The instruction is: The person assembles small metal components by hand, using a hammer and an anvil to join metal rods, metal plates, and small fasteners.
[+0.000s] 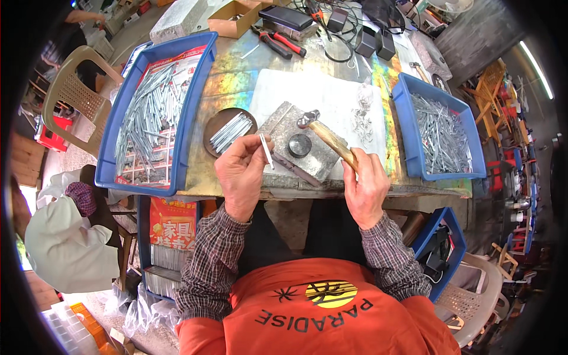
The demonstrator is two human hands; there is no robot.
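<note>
A slim silvery rod [267,152] is in the left hand [241,174], just left of a metal block [278,126]; that grip is closed in a pinch, thumb and fingertips together on the rod, which tilts. The right hand [368,186] has its grip wrapped round the wooden handle of a hammer [332,140], its head over the block's far side; whether it touches I cannot tell. A dark round piece [300,145] sits on the block. Beside the left hand, a round dish [211,125] holds more rods. Blue trays of metal pieces stand at the left [137,188] and right [452,176] of the tabletop [228,80].
</note>
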